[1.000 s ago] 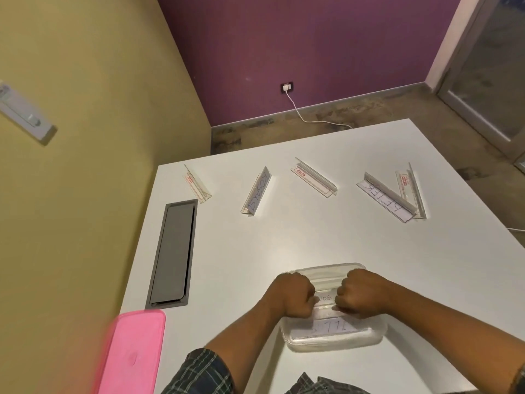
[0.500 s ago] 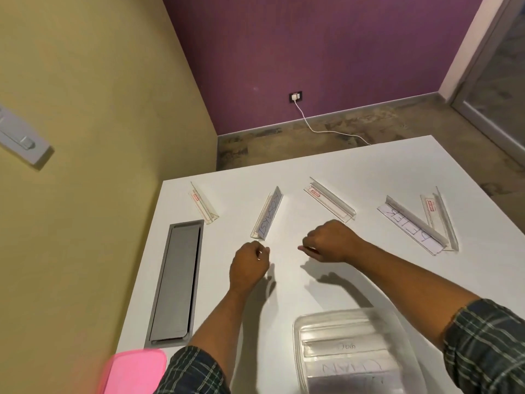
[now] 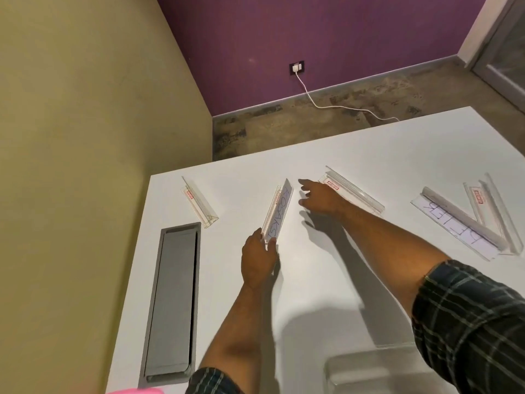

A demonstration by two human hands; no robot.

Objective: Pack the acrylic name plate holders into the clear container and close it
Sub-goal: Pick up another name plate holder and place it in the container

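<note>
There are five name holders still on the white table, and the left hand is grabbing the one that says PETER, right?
Not quite. The head view shows the left hand pinching the near end of the holder marked KOSAKSI, not the PETER holder, which lies untouched far to the right. The rest holds: five holders remain on the white table.

The name plate holder (image 3: pixel 277 213) whose near end my left hand (image 3: pixel 258 260) pinches carries a paper slip with handwritten capitals that I read as "KOSAKSI". Far to my right, a flat-lying holder (image 3: pixel 454 226) shows a slip lettered "PETER", upside down from where I stand. Small red labels sit on three other holders (image 3: pixel 189 193) (image 3: pixel 333 185) (image 3: pixel 478 197), but their print is too small for me to read.
</note>
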